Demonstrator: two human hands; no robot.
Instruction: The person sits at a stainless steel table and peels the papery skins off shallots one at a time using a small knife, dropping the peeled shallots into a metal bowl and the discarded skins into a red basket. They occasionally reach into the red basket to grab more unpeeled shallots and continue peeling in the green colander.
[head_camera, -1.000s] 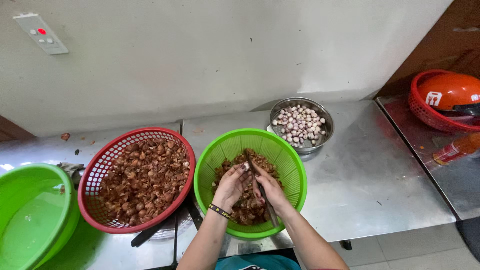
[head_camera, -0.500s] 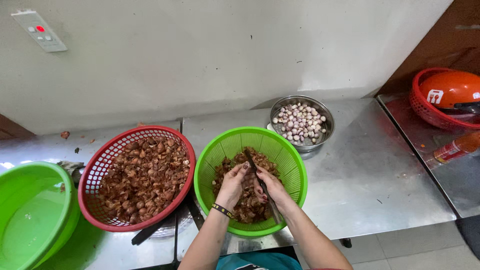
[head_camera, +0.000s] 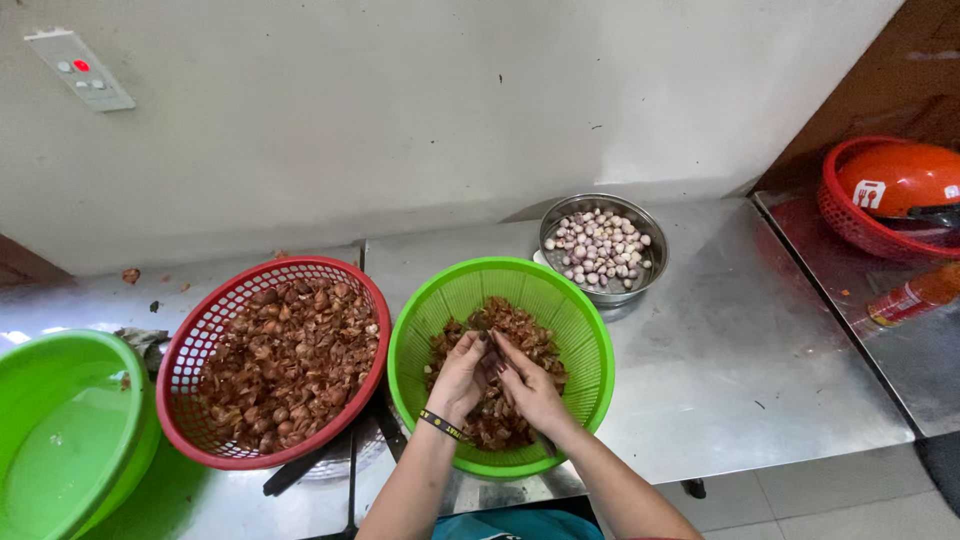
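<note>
- Two hands meet low in the centre of the frame, over the green basket (head_camera: 590, 345), which sits on the steel worktop (head_camera: 740, 370).
- Left hand (head_camera: 458, 378), with a dark band at the wrist, has its fingers curled together around a small brown piece from the heap; the piece itself is mostly hidden.
- Right hand (head_camera: 530, 385) presses against the left, fingers bunched at the same spot; a thin dark handle shows under its palm, though what tool it is cannot be told.
- Brown papery skins and bulbs (head_camera: 520, 325) fill the green basket's bottom, dry, flaky and reddish-brown.
- Just left, touching it, a red basket (head_camera: 215, 320) holds a fuller heap of the same brown stuff.
- Far lower left stands a green basin (head_camera: 60, 350) with water.
- Behind the green basket, toward upper right, a metal bowl (head_camera: 555, 215) holds pale, peeled purple-white bulbs.
- At the right edge sits another red basket (head_camera: 850, 220) with an orange helmet (head_camera: 900, 175) in it.
</note>
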